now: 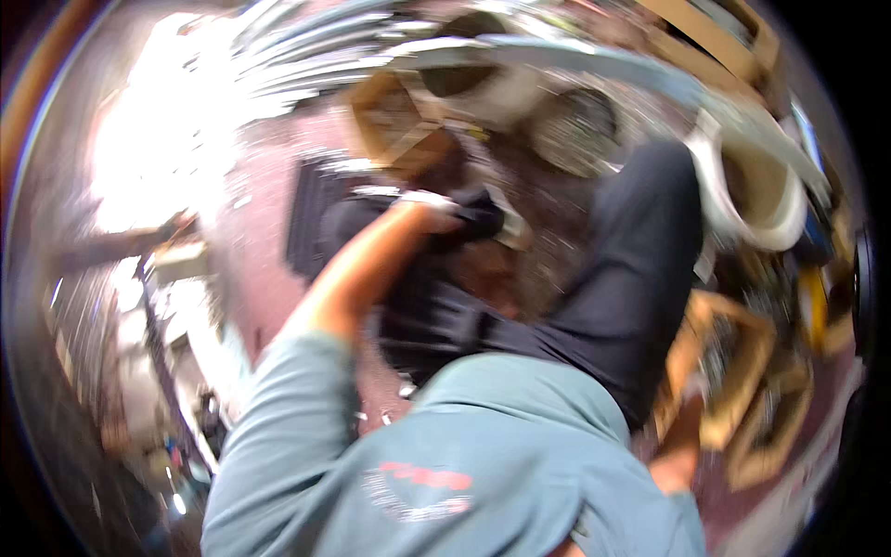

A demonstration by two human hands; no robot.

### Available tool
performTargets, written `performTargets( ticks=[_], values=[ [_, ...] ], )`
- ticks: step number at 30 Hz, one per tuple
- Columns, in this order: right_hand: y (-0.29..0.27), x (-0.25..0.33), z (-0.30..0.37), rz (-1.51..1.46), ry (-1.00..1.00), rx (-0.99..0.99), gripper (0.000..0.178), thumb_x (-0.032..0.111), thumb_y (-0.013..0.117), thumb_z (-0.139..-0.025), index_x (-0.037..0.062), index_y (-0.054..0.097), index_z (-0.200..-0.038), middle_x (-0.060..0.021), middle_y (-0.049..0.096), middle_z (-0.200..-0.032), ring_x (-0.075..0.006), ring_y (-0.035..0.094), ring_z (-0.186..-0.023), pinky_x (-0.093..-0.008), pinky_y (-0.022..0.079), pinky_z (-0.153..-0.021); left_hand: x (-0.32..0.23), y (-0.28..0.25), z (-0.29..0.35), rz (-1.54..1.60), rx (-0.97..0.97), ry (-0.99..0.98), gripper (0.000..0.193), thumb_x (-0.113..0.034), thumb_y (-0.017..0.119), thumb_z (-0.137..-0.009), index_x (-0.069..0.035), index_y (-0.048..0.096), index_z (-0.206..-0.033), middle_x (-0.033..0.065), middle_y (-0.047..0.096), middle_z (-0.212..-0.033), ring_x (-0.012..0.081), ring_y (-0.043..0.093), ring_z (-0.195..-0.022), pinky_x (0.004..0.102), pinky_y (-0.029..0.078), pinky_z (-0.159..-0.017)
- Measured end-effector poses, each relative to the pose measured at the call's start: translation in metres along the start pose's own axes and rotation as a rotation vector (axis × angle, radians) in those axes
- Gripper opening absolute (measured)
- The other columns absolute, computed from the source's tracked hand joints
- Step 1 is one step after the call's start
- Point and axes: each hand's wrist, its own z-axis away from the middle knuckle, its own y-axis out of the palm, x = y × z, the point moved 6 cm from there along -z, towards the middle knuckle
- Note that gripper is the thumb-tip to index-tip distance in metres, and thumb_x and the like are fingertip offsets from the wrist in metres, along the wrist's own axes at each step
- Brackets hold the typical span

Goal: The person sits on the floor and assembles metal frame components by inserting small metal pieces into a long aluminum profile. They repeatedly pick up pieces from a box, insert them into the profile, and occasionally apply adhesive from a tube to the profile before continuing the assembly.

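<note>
My left arm reaches forward over my dark-trousered leg, and the left hand (441, 215) is smeared by motion. A pale band or cuff shows at its wrist, with something black just beyond; I cannot make out its fingers or whether they hold anything. Ahead of it stands an open cardboard box (385, 121) with blurred contents. My right arm goes down to the right, where the right hand (694, 395) is at an open cardboard box (742, 325) with thin greyish pieces inside. Its fingers are too blurred and partly hidden to read.
A white bucket (794, 218) stands at the right, and a round container (575, 130) of small shiny pieces lies ahead. Long pale metal strips (316, 56) run across the far side. Another cardboard box (770, 427) is at the lower right. A black ribbed object (311, 213) sits left of my leg.
</note>
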Motion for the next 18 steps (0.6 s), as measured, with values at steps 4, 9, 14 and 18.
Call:
performTargets(
  ticks=[4,9,14,18],
  values=[
    [0.017,0.06,-0.002,-0.198,-0.075,-0.056,0.041,0.021,0.055,-0.093,0.0111,0.067,-0.131,-0.0229,0.064,-0.13,-0.0405,0.061,-0.118,-0.045,0.049,-0.1,-0.009,-0.062,0.01,-0.222,-0.144,-0.105,0.038,-0.031,0.068,-0.084,-0.014,0.076,-0.117,0.0077,0.075,-0.116,0.0269,0.072,-0.107,0.0435,0.058,-0.086],
    [-0.042,0.106,-0.001,-0.183,-0.137,-0.158,0.041,0.02,0.057,-0.092,0.0109,0.067,-0.131,-0.0221,0.065,-0.129,-0.0403,0.062,-0.116,-0.0442,0.05,-0.099,-0.015,-0.006,-0.044,-0.252,-0.266,-0.12,0.03,-0.02,0.075,-0.078,-0.013,0.08,-0.106,0.0097,0.077,-0.105,0.0275,0.074,-0.099,0.0407,0.058,-0.075],
    [-0.074,0.144,0.005,-0.228,-0.208,-0.2,0.042,0.019,0.059,-0.091,0.0107,0.067,-0.132,-0.0212,0.065,-0.128,-0.0401,0.063,-0.114,-0.0435,0.051,-0.097,0.024,0.026,-0.06,-0.237,0.08,-0.414,0.042,-0.039,0.076,-0.076,-0.028,0.077,-0.117,-0.0013,0.073,-0.121,0.0217,0.069,-0.112,0.0507,0.053,-0.084],
    [-0.104,0.156,0.009,-0.294,-0.223,-0.282,0.043,0.018,0.061,-0.091,0.0106,0.066,-0.132,-0.0205,0.066,-0.128,-0.04,0.063,-0.112,-0.0429,0.051,-0.096,0.002,-0.007,-0.053,-0.238,-0.155,-0.308,0.058,-0.044,0.08,-0.075,-0.026,0.071,-0.129,-0.0017,0.071,-0.127,0.0242,0.067,-0.116,0.0548,0.053,-0.087]
  ],
)
